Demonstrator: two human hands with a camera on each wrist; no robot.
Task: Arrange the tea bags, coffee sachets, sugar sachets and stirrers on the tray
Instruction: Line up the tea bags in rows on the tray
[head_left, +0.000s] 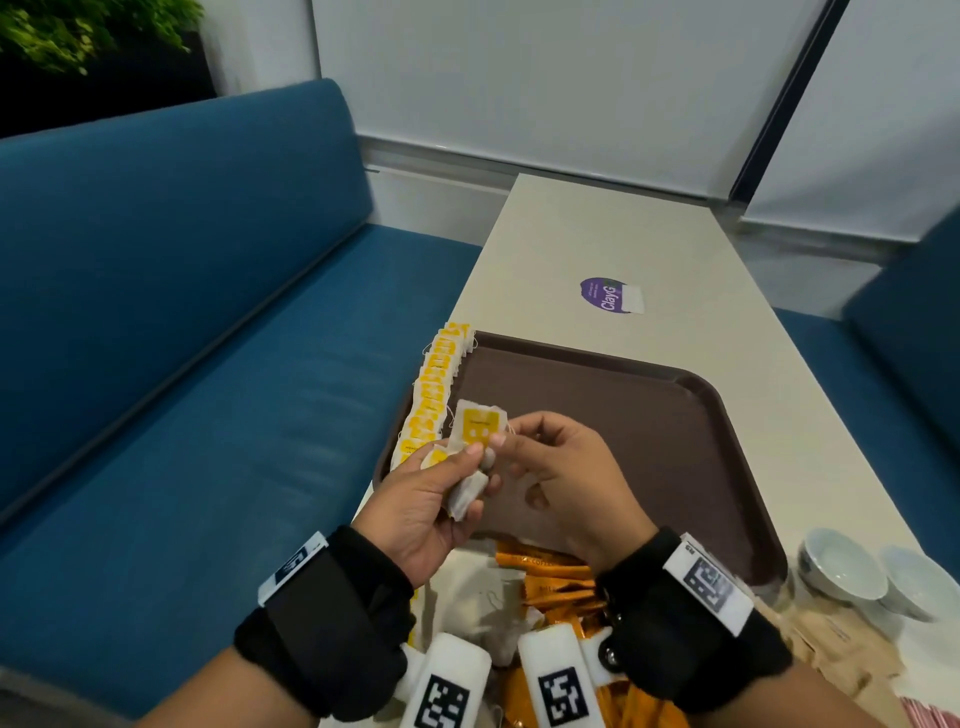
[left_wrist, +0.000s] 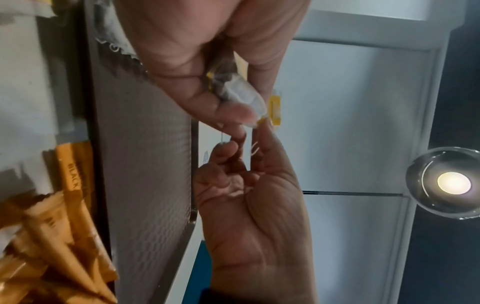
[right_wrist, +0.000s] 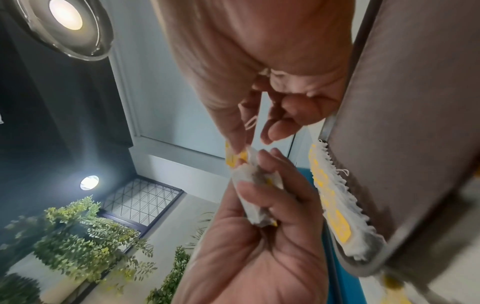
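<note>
Two hands meet above the near left part of the brown tray (head_left: 649, 415). The left hand (head_left: 426, 504) grips a small bunch of tea bags (head_left: 467, 493); the right hand (head_left: 566, 467) pinches one yellow-tagged tea bag (head_left: 475, 423) at its edge. One row of tea bags (head_left: 436, 384), too overlapped to count, lines the tray's left rim. Orange coffee sachets (head_left: 550, 577) lie heaped nearer, two white bowls (head_left: 878, 577) right, one purple sticker (head_left: 605, 295) far.

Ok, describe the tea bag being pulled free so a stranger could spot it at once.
Find the brown tray on the pale table; a row of yellow-tagged tea bags lines its left edge. Just right of that row, the tea bag is raised above the tray, pinched by the right hand, unlike the bunch gripped in the left hand.
</note>
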